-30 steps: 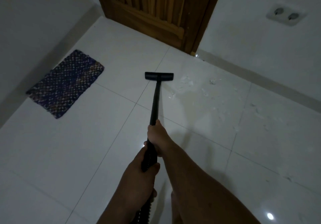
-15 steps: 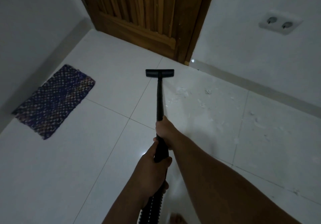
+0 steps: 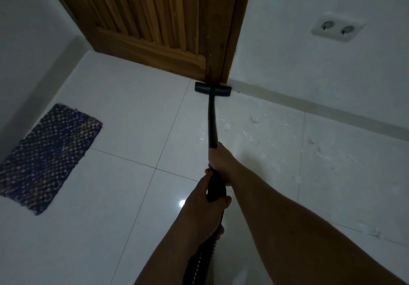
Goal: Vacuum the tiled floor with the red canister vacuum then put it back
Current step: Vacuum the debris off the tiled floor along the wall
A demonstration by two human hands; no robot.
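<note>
- Vacuum wand (image 3: 209, 121): black, slender tube, running from 6 o'clock up toward 12 o'clock.
- Floor nozzle (image 3: 213, 88): black, T-shaped, flat on the tiled floor (image 3: 124, 118), touching the door base at 12 o'clock.
- Ribbed hose (image 3: 199, 260): black, trailing toward 6 o'clock.

Single head view, facing forward-down over floor (image 3: 124, 112), close.

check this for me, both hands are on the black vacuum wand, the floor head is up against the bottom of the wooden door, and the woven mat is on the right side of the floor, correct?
Not quite. The head view shows the woven mat on the left side of the floor, by the left wall. The rest holds: the left hand and right hand grip the black vacuum wand, and the floor head sits against the bottom of the wooden door.
</note>
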